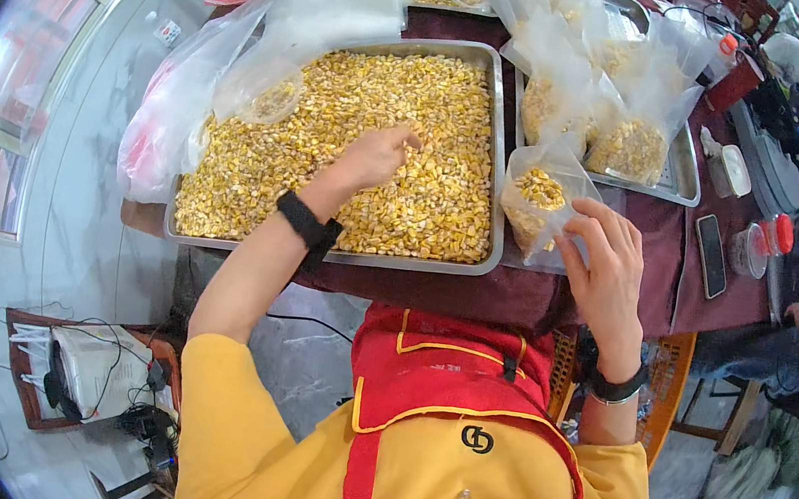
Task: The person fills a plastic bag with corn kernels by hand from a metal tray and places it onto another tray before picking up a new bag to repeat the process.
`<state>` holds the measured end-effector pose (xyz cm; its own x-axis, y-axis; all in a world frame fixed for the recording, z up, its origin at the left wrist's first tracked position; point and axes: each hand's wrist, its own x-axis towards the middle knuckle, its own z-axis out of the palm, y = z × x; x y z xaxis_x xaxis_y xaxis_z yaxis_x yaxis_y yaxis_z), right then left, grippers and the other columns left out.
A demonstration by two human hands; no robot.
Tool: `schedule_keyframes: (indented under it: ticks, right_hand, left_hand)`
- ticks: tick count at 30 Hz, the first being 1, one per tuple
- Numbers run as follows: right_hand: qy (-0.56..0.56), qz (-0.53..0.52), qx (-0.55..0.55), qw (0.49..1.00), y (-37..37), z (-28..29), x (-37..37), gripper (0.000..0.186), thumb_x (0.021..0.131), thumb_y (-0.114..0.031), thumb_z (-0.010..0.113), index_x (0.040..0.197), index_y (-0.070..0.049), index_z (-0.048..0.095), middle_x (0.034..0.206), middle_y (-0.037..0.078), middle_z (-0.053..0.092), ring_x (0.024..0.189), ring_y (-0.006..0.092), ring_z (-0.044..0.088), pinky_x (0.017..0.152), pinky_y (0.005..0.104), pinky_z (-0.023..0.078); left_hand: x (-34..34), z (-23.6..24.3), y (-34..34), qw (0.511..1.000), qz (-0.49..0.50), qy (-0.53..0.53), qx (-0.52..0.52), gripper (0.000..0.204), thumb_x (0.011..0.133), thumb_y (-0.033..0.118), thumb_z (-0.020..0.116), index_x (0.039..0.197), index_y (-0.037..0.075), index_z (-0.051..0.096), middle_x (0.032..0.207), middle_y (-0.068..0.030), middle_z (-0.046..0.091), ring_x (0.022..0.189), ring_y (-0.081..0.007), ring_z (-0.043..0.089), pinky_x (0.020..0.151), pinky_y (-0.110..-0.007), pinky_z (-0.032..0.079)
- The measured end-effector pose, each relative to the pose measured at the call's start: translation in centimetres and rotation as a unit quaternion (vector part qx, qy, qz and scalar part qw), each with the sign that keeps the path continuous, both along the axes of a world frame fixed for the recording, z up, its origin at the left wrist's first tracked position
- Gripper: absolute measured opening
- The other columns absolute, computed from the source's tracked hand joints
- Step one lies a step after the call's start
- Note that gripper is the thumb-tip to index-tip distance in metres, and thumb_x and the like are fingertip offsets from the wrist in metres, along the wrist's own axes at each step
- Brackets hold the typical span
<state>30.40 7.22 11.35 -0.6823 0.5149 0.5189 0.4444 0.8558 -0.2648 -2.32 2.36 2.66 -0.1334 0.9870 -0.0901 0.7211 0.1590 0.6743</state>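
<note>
My left hand (378,158) is over a large metal tray (492,181) filled with a thick layer of yellow corn kernels (277,183). Its fingers are curled together, and whatever may be between them is too small to make out. Just right of the tray, a clear plastic bag (530,218) stands upright, partly filled with kernels and gaping at the top. The fingers and thumb of my right hand (607,247) grip the right side of this bag. Both wrists wear black bands.
Filled plastic bags (625,143) crowd a second metal tray (690,177) at the far right. Flat empty bags (319,17) and a round clear lid (276,100) lie on the corn tray's left. A phone (710,256) and a red-lidded jar (751,248) sit farther right.
</note>
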Motion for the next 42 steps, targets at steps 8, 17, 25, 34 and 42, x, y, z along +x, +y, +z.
schedule_keyframes:
  ticks: [8,17,25,34,42]
  right_hand:
    - [-0.015,0.0,0.0,1.0,0.0,-0.2,-0.1,0.018,0.076,-0.01,0.066,0.09,-0.008,0.056,0.106,0.006,0.06,0.1,0.0261,0.058,0.087,0.0395,0.042]
    - [-0.011,0.007,-0.008,1.0,-0.1,-0.1,-0.4,0.017,0.076,-0.01,0.066,0.09,-0.008,0.056,0.106,0.007,0.06,0.101,0.0264,0.058,0.087,0.0388,0.041]
    - [-0.003,0.012,0.008,1.0,0.2,-0.2,-0.5,0.017,0.076,-0.012,0.067,0.089,-0.008,0.057,0.106,0.007,0.06,0.107,0.027,0.056,0.089,0.04,0.041]
    - [-0.024,0.005,0.061,0.998,0.7,1.0,-1.8,0.013,0.077,-0.013,0.068,0.087,-0.009,0.061,0.111,0.006,0.06,0.119,0.0295,0.049,0.095,0.0427,0.038]
    - [-0.044,0.01,0.058,0.997,0.0,0.5,-1.2,0.01,0.078,-0.012,0.065,0.086,-0.01,0.06,0.108,0.003,0.06,0.122,0.0247,0.049,0.101,0.0442,0.033]
  left_hand:
    - [6.9,-1.2,-1.3,0.966,-0.093,0.227,-0.082,0.026,0.088,0.03,0.052,0.102,0.009,0.057,0.081,-0.0217,0.064,0.077,-0.0394,0.063,0.065,-0.051,0.05]
    - [0.9,-0.3,-3.9,0.995,0.031,0.091,-0.017,0.021,0.092,0.022,0.05,0.094,0.003,0.058,0.07,-0.015,0.061,0.069,-0.0284,0.061,0.065,-0.037,0.05]
    - [0.1,2.0,-4.5,0.762,0.167,-0.625,-0.003,0.024,0.097,0.027,0.05,0.111,0.008,0.058,0.092,-0.0017,0.06,0.083,-0.01,0.058,0.067,-0.025,0.047]
    - [4.7,6.1,-1.6,0.784,0.11,-0.611,-0.013,0.019,0.096,0.02,0.051,0.108,0.006,0.056,0.091,-0.0012,0.057,0.072,-0.0076,0.051,0.062,-0.023,0.042]
    - [9.8,13.2,1.2,0.904,-0.052,-0.424,0.008,0.018,0.095,0.019,0.054,0.103,0.005,0.061,0.075,0.003,0.055,0.06,-0.0041,0.045,0.053,-0.018,0.035]
